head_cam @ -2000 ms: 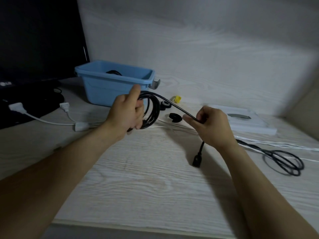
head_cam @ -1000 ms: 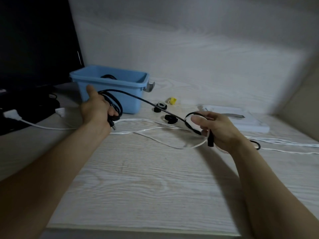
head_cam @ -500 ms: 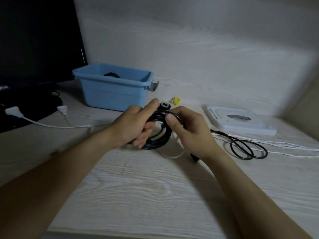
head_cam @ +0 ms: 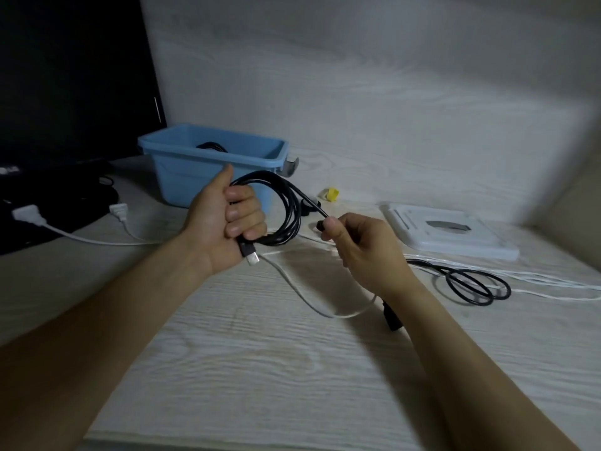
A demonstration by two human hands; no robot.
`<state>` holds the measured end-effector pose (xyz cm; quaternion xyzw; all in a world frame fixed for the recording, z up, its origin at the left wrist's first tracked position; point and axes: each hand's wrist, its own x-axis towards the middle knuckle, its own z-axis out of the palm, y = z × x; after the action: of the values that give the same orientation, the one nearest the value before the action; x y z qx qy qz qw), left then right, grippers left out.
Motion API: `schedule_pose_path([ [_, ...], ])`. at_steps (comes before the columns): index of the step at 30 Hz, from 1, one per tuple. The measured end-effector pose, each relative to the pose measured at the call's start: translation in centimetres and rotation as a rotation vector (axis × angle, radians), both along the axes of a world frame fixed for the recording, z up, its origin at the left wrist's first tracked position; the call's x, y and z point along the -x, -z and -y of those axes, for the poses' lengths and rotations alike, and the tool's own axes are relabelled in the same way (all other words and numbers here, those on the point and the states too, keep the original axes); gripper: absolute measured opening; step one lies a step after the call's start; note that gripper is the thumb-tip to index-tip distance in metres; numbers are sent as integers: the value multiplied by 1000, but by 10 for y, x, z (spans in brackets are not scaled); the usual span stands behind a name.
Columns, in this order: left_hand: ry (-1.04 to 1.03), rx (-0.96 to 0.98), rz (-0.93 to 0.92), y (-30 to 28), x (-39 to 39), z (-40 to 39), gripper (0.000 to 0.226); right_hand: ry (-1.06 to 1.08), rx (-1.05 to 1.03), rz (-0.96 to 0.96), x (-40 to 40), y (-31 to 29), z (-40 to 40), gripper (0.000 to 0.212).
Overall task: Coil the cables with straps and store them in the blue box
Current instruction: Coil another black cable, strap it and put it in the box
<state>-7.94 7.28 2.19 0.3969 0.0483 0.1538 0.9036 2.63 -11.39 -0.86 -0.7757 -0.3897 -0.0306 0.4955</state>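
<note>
Pale wood-grain bench (head_cam: 260, 369) and a matching back wall fill the frame. At centre, a black cable (head_cam: 286, 203) is held above the bench as a coil: the left hand (head_cam: 224, 219) is closed around the gathered loops, thumb raised, with a USB plug (head_cam: 248, 253) protruding below the fist. The free strand is pinched by the right hand (head_cam: 361, 245), to the right of the coil. Slack from the cable is seen in loose loops (head_cam: 471, 284) at right. Behind the coil, upper left of centre, stands the blue box (head_cam: 182, 170), a dark coil partly visible inside. A white cable (head_cam: 309, 301) trails across the bench. A yellow piece (head_cam: 332, 194) and a white flat device (head_cam: 448, 232) lie at right.
</note>
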Motion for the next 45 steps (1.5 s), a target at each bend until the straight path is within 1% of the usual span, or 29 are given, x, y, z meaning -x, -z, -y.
schedule_pose_path([
  [3, -79, 151, 24, 0, -2, -1, 55, 5, 182, 85, -7, 7, 0, 21],
  [5, -108, 188, 35, -1, -1, -2, 48, -18, 258, 143, -7, 10, 0, 20],
  [8, -113, 164, 64, -3, 0, 4, 35, -33, 331, 235, -2, 12, -4, 21],
  [10, -134, 82, 87, -3, -3, 12, 32, -42, 364, 311, 3, 14, -9, 20],
  [12, -166, -62, 121, -1, -7, 21, 38, -64, 442, 428, 11, 20, -16, 19],
  [13, -196, -175, 133, 1, -8, 24, 46, -71, 490, 477, 17, 22, -20, 17],
  [14, -258, -357, 137, 5, -10, 27, 53, -73, 521, 511, 23, 23, -24, 19],
  [15, -347, -596, 140, 10, -10, 28, 54, -83, 528, 535, 28, 24, -28, 24],
  [16, -413, -818, 152, 16, -12, 29, 49, -103, 520, 548, 32, 25, -30, 30],
  [17, -432, -969, 168, 20, -13, 31, 42, -129, 513, 554, 35, 26, -31, 34],
  [18, -420, -1042, 176, 23, -13, 31, 38, -157, 507, 558, 36, 26, -31, 38],
  [19, -402, -1073, 171, 26, -12, 29, 33, -186, 498, 558, 36, 27, -31, 41],
  [21, -380, -1186, 111, 28, -12, 26, 20, -241, 452, 555, 33, 26, -29, 43],
  [22, -387, -1312, 55, 29, -11, 24, 18, -257, 410, 553, 31, 25, -29, 41],
  [24, -372, -1594, -67, 31, -10, 19, 26, -247, 299, 527, 26, 23, -27, 36],
  [25, -351, -1680, -118, 30, -9, 19, 28, -231, 252, 509, 24, 22, -26, 35],
  [29, -312, -1783, -183, 18, -5, 21, 30, -156, 197, 499, 24, 16, -24, 30],
  [31, -313, -1828, -206, 13, -2, 21, 31, -152, 198, 486, 27, 15, -26, 27],
  [33, -286, -1912, -230, 15, -1, 18, 32, -128, 228, 460, 25, 15, -24, 21],
  [35, -223, -1949, -257, 22, 0, 10, 33, -56, 335, 410, 16, 14, -19, 15],
  [36, -182, -1936, -266, 25, -1, 5, 34, -18, 420, 370, 11, 13, -14, 17],
  [37, -143, -1924, -276, 27, -1, 1, 38, 6, 496, 327, 6, 13, -9, 19],
  [39, -99, -1918, -287, 27, 0, -1, 50, 36, 577, 267, -2, 11, 1, 18],
  [40, -112, -1915, -282, 25, 0, -2, 53, 52, 593, 248, -6, 9, 4, 17],
  [41, -149, -1914, -272, 24, 0, -2, 52, 72, 597, 234, -10, 7, 8, 15],
  [42, -208, -1913, -258, 22, -1, -3, 47, 99, 593, 210, -13, 5, 11, 19],
  [43, -278, -1916, -249, 21, -1, -4, 42, 132, 582, 172, -16, 4, 14, 27],
  [45, -411, -1934, -246, 17, -1, -4, 44, 195, 569, 102, -21, 2, 16, 40],
])
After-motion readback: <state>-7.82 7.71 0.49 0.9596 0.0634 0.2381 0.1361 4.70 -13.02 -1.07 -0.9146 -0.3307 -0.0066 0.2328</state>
